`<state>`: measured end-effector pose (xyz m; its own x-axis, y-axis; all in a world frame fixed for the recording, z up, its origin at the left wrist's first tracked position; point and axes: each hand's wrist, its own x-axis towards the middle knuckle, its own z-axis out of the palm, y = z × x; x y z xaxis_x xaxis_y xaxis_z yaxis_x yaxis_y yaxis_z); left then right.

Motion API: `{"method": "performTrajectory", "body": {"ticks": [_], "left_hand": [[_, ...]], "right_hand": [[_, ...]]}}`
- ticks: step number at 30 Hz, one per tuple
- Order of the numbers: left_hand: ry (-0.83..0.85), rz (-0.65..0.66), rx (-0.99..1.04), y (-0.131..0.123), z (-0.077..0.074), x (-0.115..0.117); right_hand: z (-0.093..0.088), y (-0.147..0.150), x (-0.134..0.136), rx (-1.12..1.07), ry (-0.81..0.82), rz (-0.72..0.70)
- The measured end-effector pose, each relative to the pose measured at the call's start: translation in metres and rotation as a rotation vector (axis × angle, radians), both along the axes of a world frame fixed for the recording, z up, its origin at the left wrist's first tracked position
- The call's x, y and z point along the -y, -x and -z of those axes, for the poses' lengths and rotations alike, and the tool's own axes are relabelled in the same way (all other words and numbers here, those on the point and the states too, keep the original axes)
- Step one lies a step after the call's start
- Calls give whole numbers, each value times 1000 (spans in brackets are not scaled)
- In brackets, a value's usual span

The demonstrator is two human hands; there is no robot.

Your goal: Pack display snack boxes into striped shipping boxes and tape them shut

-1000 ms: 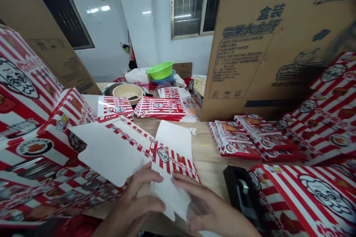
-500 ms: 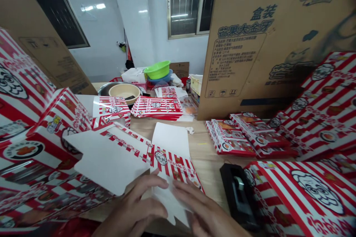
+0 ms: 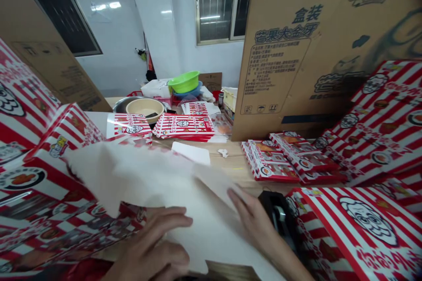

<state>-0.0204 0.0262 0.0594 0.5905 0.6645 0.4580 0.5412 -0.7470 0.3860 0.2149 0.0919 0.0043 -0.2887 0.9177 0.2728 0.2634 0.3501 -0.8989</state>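
An unfolded box blank lies in front of me, its plain white inner side facing up and blurred by motion. My right hand pinches a raised flap on the blank's right side, with the thumb hidden. At the lower left my left hand rests on the white card, its fingers apart and slightly bent. Close beyond my right hand stands a black tape dispenser.
Striped red-and-white boxes are stacked at right, and more boxes at left. Flat printed blanks lie at the back by a cream basin and a green basin. A large brown carton stands behind.
The blank has opened out and shifted, so more of its white side faces up. My right hand has moved up and right, lifting a flap. My left hand stays low on the card.
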Motion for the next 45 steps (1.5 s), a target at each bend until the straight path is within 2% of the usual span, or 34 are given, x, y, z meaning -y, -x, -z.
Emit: {"method": "performTrajectory", "body": {"ticks": [3, 5, 6, 7, 9, 11, 13, 15, 19, 22, 26, 29, 31, 34, 38, 43, 45], "left_hand": [[29, 6, 67, 1, 2, 0], [93, 41, 109, 4, 7, 0], [104, -6, 132, 6, 10, 0], [99, -115, 152, 10, 13, 0], [73, -450, 185, 18, 17, -1], [95, -746, 189, 24, 21, -6], [151, -870, 174, 23, 25, -15], [179, -908, 122, 14, 31, -25], [231, -896, -149, -8, 48, -39], [136, -892, -330, -18, 59, -42], [-185, -902, -335, -18, 61, -41], [-221, -969, -246, -11, 58, -41], [-111, -948, -163, -5, 56, -41], [60, -779, -190, 0, 56, -36], [-30, -575, -311, -7, 50, -18], [-127, -489, -373, -28, 52, -5], [-120, -449, -387, -32, 57, -6]], "right_hand": [[-8, -9, -1, -61, 76, 275], [-9, -16, 1, -36, -9, 381], [-8, -20, 2, -5, -80, 440], [-7, -24, 4, 29, -154, 511], [-4, -30, 9, 87, -263, 657], [-2, -34, 15, 95, -285, 744], [-1, -34, 22, 94, -259, 741], [0, -32, 26, 137, -260, 662], [4, -16, 18, 375, -357, 318], [7, 3, 3, 581, -356, 208], [4, 28, -12, 835, -174, 97], [0, 35, -13, 899, -122, -5], [-2, 32, -12, 881, -125, -22], [-1, 19, -13, 792, -163, -23], [6, -5, -13, 628, -250, 33], [25, -22, -7, 648, -232, 223], [28, -24, -3, 679, -190, 233]]}}
